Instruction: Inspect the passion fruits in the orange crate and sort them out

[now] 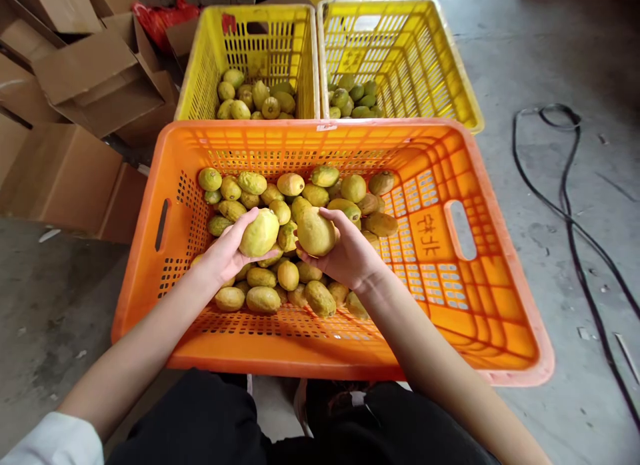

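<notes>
An orange plastic crate [500, 305] sits on the floor in front of me, holding several yellow-green fruits [280, 278]. My left hand [225, 251] is cupped under one yellow fruit [259, 233], fingers wrapped round it. My right hand [347, 255] grips another yellow fruit [315, 231] beside it, palm up. Both hands hover just above the pile in the crate's left half, and the two held fruits almost touch.
Behind the orange crate stand two yellow crates, the left one [200, 71] with yellowish fruit, the right one [450, 71] with greener fruit. Cardboard boxes [85, 85] pile up at the left. A black cable [570, 205] runs over the concrete floor at the right.
</notes>
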Available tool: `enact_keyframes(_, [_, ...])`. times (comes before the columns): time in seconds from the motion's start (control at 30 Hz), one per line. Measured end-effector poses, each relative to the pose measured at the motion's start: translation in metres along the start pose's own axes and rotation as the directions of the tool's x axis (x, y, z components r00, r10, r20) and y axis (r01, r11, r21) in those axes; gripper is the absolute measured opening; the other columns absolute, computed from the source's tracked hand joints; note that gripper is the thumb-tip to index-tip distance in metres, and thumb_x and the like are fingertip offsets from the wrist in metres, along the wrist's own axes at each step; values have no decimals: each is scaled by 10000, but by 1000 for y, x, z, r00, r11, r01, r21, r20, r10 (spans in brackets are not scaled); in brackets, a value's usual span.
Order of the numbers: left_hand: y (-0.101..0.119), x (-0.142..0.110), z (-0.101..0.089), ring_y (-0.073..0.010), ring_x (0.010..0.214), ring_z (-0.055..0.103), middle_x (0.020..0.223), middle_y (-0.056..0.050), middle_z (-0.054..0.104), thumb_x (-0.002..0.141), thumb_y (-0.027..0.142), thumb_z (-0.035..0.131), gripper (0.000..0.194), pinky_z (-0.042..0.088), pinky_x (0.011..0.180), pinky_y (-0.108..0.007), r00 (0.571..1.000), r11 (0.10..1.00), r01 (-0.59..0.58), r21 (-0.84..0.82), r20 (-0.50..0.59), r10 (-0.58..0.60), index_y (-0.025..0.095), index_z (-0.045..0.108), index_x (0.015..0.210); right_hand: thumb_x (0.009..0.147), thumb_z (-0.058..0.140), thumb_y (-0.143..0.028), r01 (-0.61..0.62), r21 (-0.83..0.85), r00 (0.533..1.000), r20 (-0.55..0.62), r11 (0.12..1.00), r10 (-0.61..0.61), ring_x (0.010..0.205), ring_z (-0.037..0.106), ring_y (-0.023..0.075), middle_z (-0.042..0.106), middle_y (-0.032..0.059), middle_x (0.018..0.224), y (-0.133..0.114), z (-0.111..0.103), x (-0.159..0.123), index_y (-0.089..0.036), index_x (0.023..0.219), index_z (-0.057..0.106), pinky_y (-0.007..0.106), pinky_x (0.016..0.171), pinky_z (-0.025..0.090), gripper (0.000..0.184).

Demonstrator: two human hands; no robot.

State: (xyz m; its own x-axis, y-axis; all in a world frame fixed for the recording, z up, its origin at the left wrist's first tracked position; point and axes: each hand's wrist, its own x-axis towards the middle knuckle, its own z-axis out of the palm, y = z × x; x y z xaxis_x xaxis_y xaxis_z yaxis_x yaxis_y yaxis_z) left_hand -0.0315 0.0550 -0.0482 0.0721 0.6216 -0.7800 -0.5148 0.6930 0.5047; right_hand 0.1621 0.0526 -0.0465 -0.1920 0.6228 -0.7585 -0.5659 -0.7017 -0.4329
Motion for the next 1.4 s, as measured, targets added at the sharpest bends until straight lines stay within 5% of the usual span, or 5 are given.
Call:
enact_keyframes(0.5, [5, -3, 8, -225, 792, 767, 936, -118, 781, 1090, 407, 489, 360, 665, 722, -336, 1000, 1000, 17, 19, -22, -17, 137, 696, 1210, 1031, 478, -376, -28, -21, 997, -72, 999, 26, 721, 692, 195, 709, 28, 773, -2, 11, -2, -209, 948, 648, 260, 576, 532, 253])
enact_keyframes(0.67, [1, 0, 0, -203, 774, 750, 951, -99, 771, 997, 433, 683, 318, 648, 713, -308, 998, 999, -23, 41, 65, 20, 158, 695, 1155, 1018, 514, -402, -16, 5, 999, -43, 1000, 16, 710, 697, 195, 705, 31, 774, 0, 6, 1, -217, 965, 647, 250, 543, 537, 233])
enact_keyframes(0.8, [-5, 2, -9, -177, 791, 738, 940, -72, 750, 836, 254, 861, 310, 637, 729, -279, 976, 986, -147, 80, 172, 132, 147, 685, 1067, 923, 714, -380, 151, -26, 988, -29, 988, -152, 717, 687, 167, 724, 1, 850, 1, 0, -1, -249, 993, 662, 234, 548, 563, 157])
enact_keyframes(0.97, [-7, 1, -10, -152, 771, 718, 974, -65, 749, 845, 231, 821, 269, 614, 701, -256, 962, 977, -198, 77, 205, 178, 158, 674, 1057, 843, 815, -298, 236, -45, 970, -53, 971, -238, 760, 718, 184, 712, 8, 872, -4, 0, -5, -257, 959, 646, 224, 513, 552, 209])
enact_keyframes(1.4, [-5, 0, -6, -263, 1051, 741, 938, -45, 756, 898, 400, 794, 267, 625, 819, -316, 957, 956, -268, 117, 148, 250, 200, 694, 1044, 924, 621, -408, 108, -67, 993, -50, 992, -111, 811, 748, 240, 754, 71, 855, -8, 0, -3, -234, 995, 632, 260, 533, 549, 188])
